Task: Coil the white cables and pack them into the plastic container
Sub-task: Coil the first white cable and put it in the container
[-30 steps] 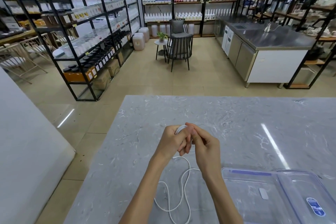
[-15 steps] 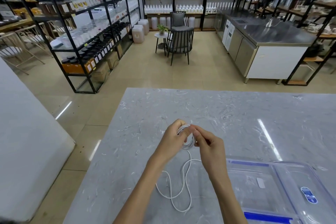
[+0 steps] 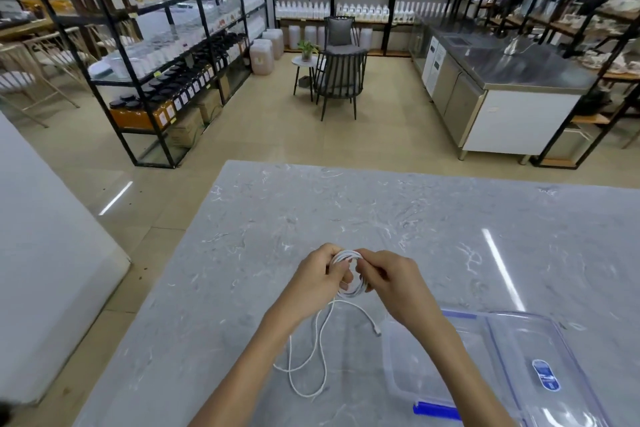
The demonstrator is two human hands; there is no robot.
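A white cable lies partly loose on the grey marble table, its plug end near the container. Its upper part is wound into a small coil held between both hands above the table. My left hand grips the coil's left side; my right hand pinches its right side. The clear plastic container with blue clips sits at the lower right, partly behind my right forearm.
The container's clear lid with a blue label lies right of it. The table's left edge drops to the floor. Shelving racks, a dark chair and a steel counter stand far behind.
The coil in my hands has grown with more loops. The loose cable on the table has shortened and its plug end has slid into view near the container.
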